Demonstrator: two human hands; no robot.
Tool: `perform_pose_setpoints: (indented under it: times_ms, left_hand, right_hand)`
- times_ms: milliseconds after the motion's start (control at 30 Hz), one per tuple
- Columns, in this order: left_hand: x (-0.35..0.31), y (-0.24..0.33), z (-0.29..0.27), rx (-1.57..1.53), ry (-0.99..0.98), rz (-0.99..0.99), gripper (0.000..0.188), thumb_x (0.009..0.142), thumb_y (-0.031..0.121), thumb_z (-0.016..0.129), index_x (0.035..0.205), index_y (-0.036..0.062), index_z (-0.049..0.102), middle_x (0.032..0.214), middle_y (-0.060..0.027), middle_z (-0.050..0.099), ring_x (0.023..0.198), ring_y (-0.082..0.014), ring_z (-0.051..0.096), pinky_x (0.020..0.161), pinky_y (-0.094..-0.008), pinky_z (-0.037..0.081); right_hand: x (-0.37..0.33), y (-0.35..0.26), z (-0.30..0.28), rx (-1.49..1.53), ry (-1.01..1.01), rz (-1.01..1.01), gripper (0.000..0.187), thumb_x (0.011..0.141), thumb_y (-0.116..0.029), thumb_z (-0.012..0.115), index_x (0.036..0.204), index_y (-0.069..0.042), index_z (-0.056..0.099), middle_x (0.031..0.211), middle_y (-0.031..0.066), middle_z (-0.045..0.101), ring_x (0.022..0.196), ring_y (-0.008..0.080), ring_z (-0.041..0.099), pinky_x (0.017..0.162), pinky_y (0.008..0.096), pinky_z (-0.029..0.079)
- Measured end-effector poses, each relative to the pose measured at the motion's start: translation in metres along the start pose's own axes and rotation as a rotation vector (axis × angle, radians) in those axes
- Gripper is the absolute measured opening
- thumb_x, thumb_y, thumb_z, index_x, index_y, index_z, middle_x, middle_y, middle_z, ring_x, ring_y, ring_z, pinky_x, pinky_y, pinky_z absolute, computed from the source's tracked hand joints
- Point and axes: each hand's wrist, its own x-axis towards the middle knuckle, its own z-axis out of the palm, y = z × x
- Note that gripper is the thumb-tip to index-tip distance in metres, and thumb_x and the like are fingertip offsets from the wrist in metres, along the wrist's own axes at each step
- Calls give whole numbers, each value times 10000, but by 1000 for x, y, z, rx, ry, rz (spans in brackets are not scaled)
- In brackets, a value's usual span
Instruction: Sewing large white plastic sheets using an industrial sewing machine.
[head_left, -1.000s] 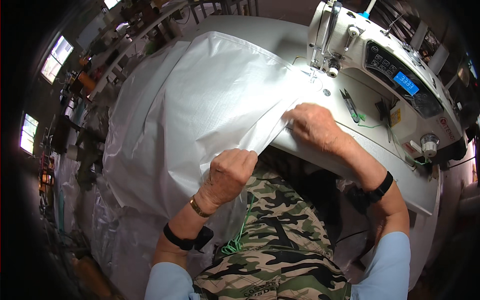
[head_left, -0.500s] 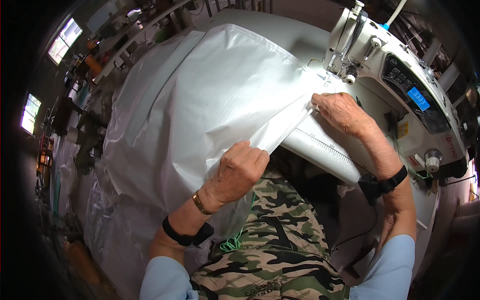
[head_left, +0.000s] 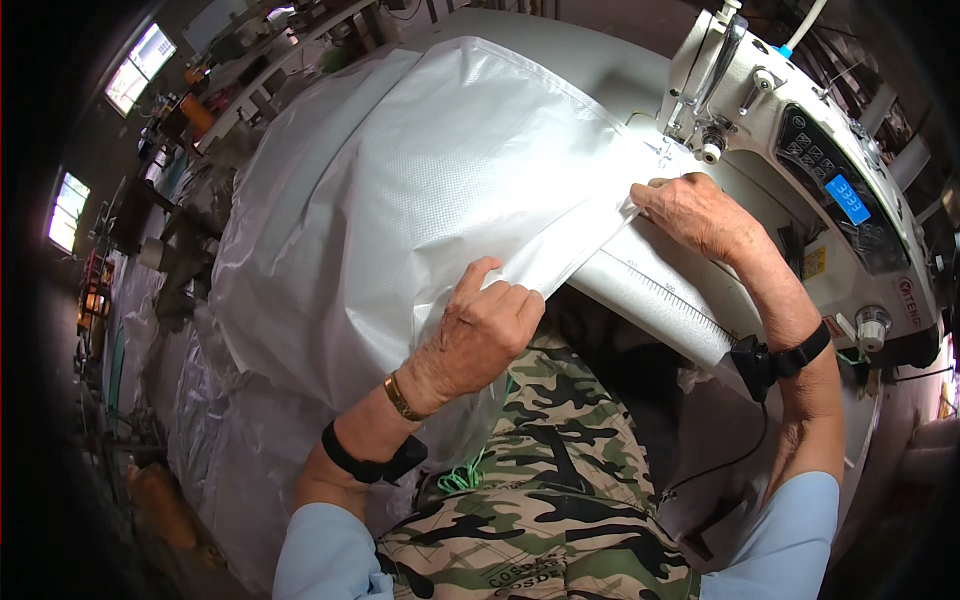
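Note:
A large white woven plastic sheet (head_left: pixel 450 170) drapes over the sewing table and down at the left. My left hand (head_left: pixel 480 335) grips its near edge, the index finger lifted a little off the material. Close to the needle area, my right hand (head_left: pixel 695 215) pinches the same folded edge between thumb and fingers. The edge runs taut between both hands. Just beyond my right hand stands the white sewing machine (head_left: pixel 740 100), its presser foot (head_left: pixel 668 150) lit by a bright lamp near the sheet's far right corner.
A ruler scale is printed along the table's front edge (head_left: pixel 660 290). The machine's control panel (head_left: pixel 835 185) glows blue at the right. Green threads (head_left: pixel 463 475) lie by my lap, over camouflage cloth (head_left: pixel 570 460). Benches and clutter (head_left: pixel 250 90) fill the far left.
My left index finger has lifted from the sheet while the other fingers keep their grip. My right hand still pinches the edge. The whole view has shifted slightly.

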Motion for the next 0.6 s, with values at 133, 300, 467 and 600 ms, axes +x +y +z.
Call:
perform_pose_setpoints:
  times_ms: [133, 300, 467, 600]
  left_hand:
    - [0, 1, 0, 16, -17, -4, 109, 851, 25, 591, 762, 50, 534, 618, -56, 432, 589, -214, 530, 939, -460, 475]
    - [0, 5, 2, 8, -20, -6, 92, 846, 29, 597, 772, 47, 546, 619, -52, 436, 586, -211, 531, 937, -460, 469]
    - [1, 10, 0, -26, -46, -45, 56, 831, 33, 610, 790, 38, 572, 646, -64, 456, 623, -214, 541, 819, -418, 472]
    - [2, 19, -4, -82, -63, -174, 83, 803, 10, 641, 886, 3, 637, 687, -80, 494, 675, -231, 555, 641, -365, 460]
  right_hand:
    - [-3, 13, 2, 119, 76, 0, 82, 974, -127, 548, 993, -48, 534, 877, 112, 637, 858, 319, 671, 765, 461, 529]
    - [-4, 20, 16, 153, 206, -16, 48, 921, -66, 593, 925, -27, 565, 998, 130, 632, 831, 309, 673, 748, 442, 547]
    - [-4, 24, 31, 108, 495, -183, 160, 804, 40, 611, 950, -22, 590, 968, 96, 626, 845, 267, 681, 715, 395, 568]
    - [-3, 27, 38, 39, 410, -125, 178, 808, 75, 599, 941, -43, 613, 992, 89, 655, 806, 257, 690, 717, 387, 572]
